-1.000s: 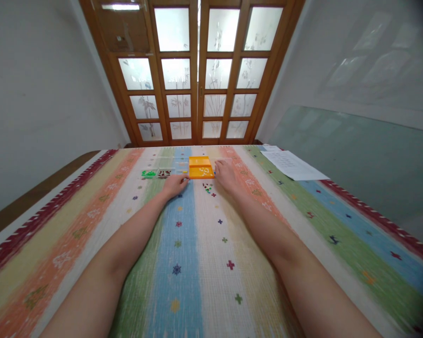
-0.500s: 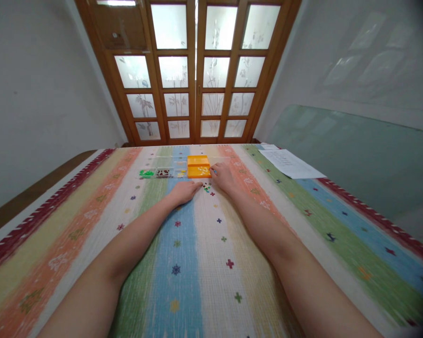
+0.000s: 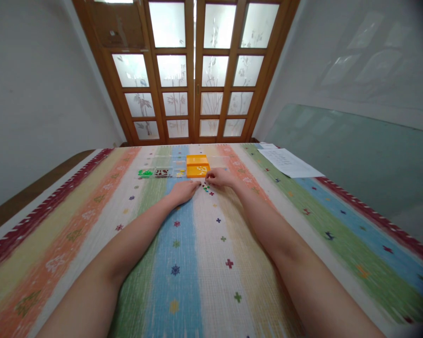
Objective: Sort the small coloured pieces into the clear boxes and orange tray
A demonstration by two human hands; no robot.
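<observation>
A small pile of tiny coloured pieces (image 3: pixel 206 188), green, dark and light, lies on the striped cloth between my hands. My left hand (image 3: pixel 184 191) rests at its left side, fingers together and fingertips beside the pieces. Just above the pile's far right side is my right hand (image 3: pixel 220 177), closed in a pinch. Whatever either hand holds is too small to make out. Behind the pile stands an open orange box (image 3: pixel 198 172) with small whitish pieces inside.
Left of the orange box stands a clear compartment case (image 3: pixel 172 172) with green pieces (image 3: pixel 145 173), dark red pieces (image 3: pixel 161 172) and some yellow ones. Papers (image 3: pixel 289 163) lie at the far right. The striped cloth (image 3: pixel 211 263) covers the table; wooden glazed doors (image 3: pixel 194 89) stand beyond.
My right hand has moved from the right edge of the orange box toward me and slightly left, over the pile. My left hand has stayed nearly in place.
</observation>
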